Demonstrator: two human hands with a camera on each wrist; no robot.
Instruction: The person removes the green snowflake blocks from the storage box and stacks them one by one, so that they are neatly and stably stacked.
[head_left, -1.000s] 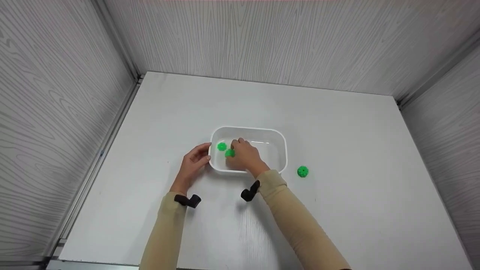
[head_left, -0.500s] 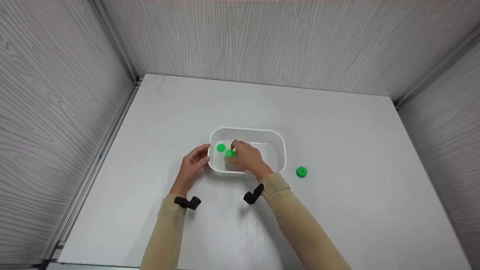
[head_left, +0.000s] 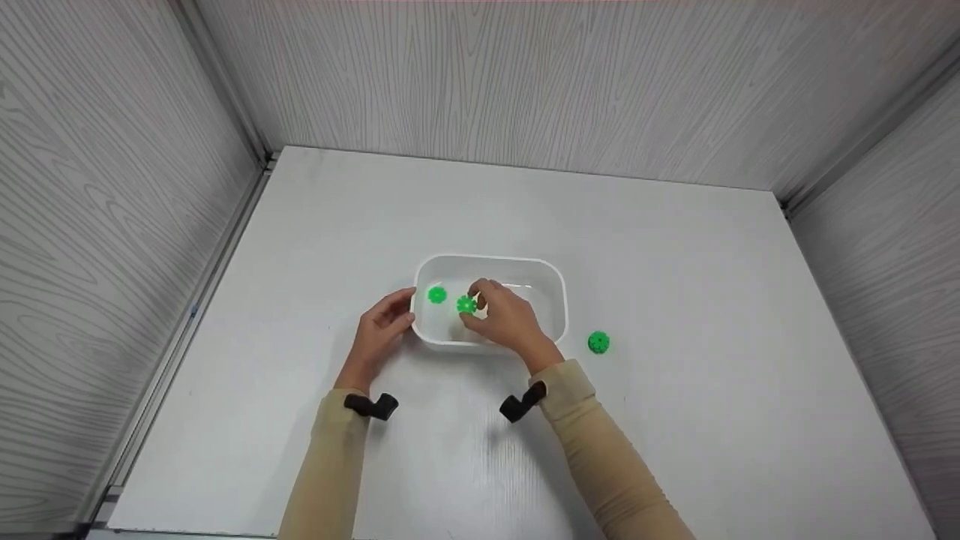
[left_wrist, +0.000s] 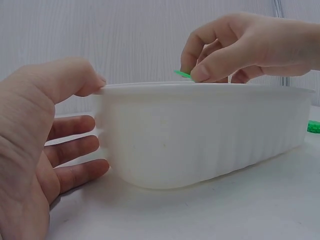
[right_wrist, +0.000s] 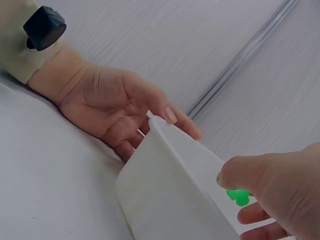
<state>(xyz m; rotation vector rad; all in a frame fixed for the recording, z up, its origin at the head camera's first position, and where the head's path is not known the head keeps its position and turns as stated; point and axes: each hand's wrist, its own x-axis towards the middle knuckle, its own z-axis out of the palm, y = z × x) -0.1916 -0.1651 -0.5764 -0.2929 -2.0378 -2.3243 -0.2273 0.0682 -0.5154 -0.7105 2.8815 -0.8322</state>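
In the head view, a white rectangular plastic container (head_left: 487,346) stands on the table. My right hand (head_left: 510,319) is over it, pinching a green flower-shaped disc (head_left: 466,304) between thumb and fingers. The left wrist view shows that disc edge-on, just above the rim. Another green disc (head_left: 437,295) lies at the container's left end. My left hand (head_left: 379,330) touches that end from outside. Its thumb rests at the rim, and the other fingers (left_wrist: 75,147) lie fairly straight against the outer wall.
A thicker green notched piece (head_left: 598,342), perhaps stacked discs, sits on the white table (head_left: 690,300) right of the container. Grey wood-grain panels (head_left: 517,82) enclose the table at the back and both sides. A black wrist camera (head_left: 523,402) is strapped to each sleeve.
My right hand has drawn slightly right and up with the pinched disc, which now shows more of its face. The left hand stays at the container's end. The view has shifted slightly.
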